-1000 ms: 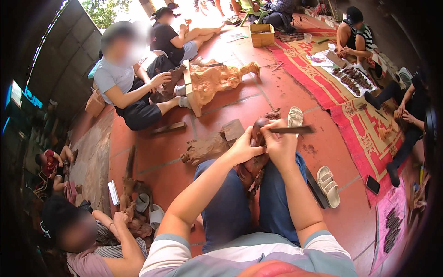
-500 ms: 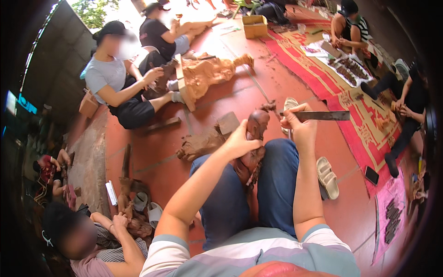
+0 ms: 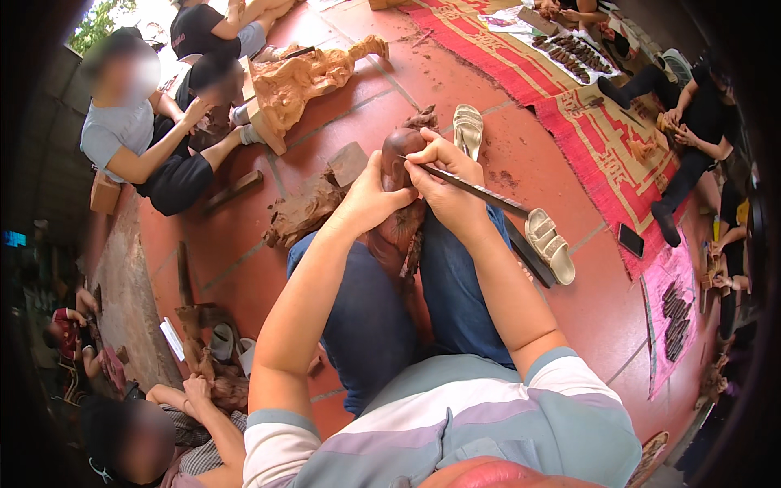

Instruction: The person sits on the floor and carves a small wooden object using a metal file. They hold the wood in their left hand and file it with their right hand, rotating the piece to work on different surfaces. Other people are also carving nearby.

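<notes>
Between my denim-covered knees stands a dark brown carved wooden figure (image 3: 399, 236) with a smooth round head. My left hand (image 3: 373, 199) is closed round its upper part, the thumb pressed across the front below the head. My right hand (image 3: 447, 183) pinches a long, narrow, dark carving tool (image 3: 498, 200) like a pen. The tool's thin tip is at the front of the figure's head; whether it touches the wood I cannot tell. Its far end slants down toward the right.
A rough wood piece (image 3: 305, 210) lies left of my knees. Sandals (image 3: 550, 244) and a phone (image 3: 630, 240) are to the right, near a red patterned mat (image 3: 569, 122). A large carved statue (image 3: 301, 85) lies far left by seated people. Another person's hands (image 3: 198, 386) work at lower left.
The right hand has turned the tool and brought its tip from beside the figure to its head. The view has shifted, so the surroundings sit further left and higher.
</notes>
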Motion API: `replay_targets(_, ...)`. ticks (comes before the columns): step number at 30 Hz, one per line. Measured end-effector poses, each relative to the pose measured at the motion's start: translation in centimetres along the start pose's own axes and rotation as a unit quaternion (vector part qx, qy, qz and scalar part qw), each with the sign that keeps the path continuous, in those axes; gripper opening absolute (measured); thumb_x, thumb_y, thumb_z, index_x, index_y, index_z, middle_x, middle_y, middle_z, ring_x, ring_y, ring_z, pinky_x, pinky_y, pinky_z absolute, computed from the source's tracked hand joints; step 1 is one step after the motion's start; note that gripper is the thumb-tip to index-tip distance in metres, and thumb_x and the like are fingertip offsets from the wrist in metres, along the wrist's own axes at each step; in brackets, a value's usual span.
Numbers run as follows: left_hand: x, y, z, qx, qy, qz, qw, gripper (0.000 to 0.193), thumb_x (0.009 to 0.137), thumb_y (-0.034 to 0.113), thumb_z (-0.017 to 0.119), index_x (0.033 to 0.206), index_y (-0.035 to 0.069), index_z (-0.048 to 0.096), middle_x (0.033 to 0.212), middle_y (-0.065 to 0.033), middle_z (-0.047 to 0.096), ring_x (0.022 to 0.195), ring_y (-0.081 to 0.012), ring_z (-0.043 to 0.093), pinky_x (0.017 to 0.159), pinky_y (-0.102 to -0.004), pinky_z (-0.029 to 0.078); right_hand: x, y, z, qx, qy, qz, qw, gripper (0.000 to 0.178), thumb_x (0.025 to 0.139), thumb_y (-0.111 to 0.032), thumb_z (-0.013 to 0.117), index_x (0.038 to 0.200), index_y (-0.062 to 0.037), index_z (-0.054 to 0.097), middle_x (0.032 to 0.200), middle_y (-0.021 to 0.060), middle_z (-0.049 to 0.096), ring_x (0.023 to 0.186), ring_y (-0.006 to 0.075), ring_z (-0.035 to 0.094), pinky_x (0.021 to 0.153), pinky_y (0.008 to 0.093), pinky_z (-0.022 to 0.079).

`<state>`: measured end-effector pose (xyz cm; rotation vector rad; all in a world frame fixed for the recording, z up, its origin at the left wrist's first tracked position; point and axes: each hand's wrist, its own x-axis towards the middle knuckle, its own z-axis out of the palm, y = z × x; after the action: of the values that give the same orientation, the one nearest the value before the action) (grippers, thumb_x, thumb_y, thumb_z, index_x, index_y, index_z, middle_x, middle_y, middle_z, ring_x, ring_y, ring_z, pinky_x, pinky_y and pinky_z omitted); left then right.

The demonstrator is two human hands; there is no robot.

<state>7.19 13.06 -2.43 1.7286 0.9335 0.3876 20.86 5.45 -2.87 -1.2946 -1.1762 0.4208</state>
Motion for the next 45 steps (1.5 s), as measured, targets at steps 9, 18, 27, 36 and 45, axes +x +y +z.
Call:
replay_targets(9,0.2,-0.7,0.0,0.013,0.013,0.029,0.999,0.072,0.071,0.023,0.070,0.131,-0.001,0.039,0.117,-0.0193,0.057,0.115,-0.0268,0.054,0.099,-0.0351,0.040,1.0,-1.7,-1.3,0.000,-0.047,0.060,0.997,0.009,0.079,0.000,0.071,0.081,-0.0033,0.063,0.090,0.0067,0.067,0.087,0.0119,0.063,0.076,0.0251,0.051)
replay_targets(18,0.2,-0.7,0.0,-0.014,-0.002,0.014,1.000,0.076,0.070,0.022,0.070,0.134,-0.002,0.036,0.121,-0.0202,0.055,0.117,-0.0278,0.053,0.101,-0.0352,0.039,1.8,2.0,-2.1,0.190,-0.051,0.038,0.980,0.013,0.081,-0.002,0.073,0.082,-0.0035,0.060,0.096,0.0099,0.067,0.095,0.0150,0.062,0.084,0.0279,0.050)
replay_targets(27,0.1,-0.7,0.0,-0.019,-0.010,0.014,1.000,0.081,0.071,0.023,0.071,0.136,-0.004,0.032,0.124,-0.0203,0.053,0.119,-0.0281,0.051,0.103,-0.0356,0.038,1.6,2.7,-3.0,0.284,-0.060,0.054,0.955,0.011,0.080,0.002,0.071,0.083,-0.0028,0.062,0.095,0.0124,0.069,0.093,0.0162,0.065,0.084,0.0291,0.052)
replay_targets(36,0.4,-0.9,0.1,-0.040,-0.015,0.014,0.999,0.074,0.072,0.020,0.070,0.133,-0.002,0.035,0.122,-0.0182,0.055,0.118,-0.0261,0.052,0.103,-0.0353,0.038,2.3,3.3,-3.0,0.261,-0.070,0.038,0.962,0.013,0.079,0.006,0.069,0.080,-0.0051,0.062,0.090,0.0112,0.068,0.100,0.0238,0.065,0.089,0.0347,0.051)
replay_targets(45,0.3,-1.0,0.1,-0.030,-0.010,0.015,0.999,0.075,0.072,0.021,0.071,0.133,-0.002,0.035,0.122,-0.0185,0.054,0.119,-0.0259,0.050,0.103,-0.0356,0.037,1.5,2.7,-2.6,0.257,-0.081,0.048,0.962,0.013,0.078,0.006,0.070,0.081,-0.0045,0.062,0.089,0.0100,0.069,0.102,0.0225,0.064,0.092,0.0344,0.049)
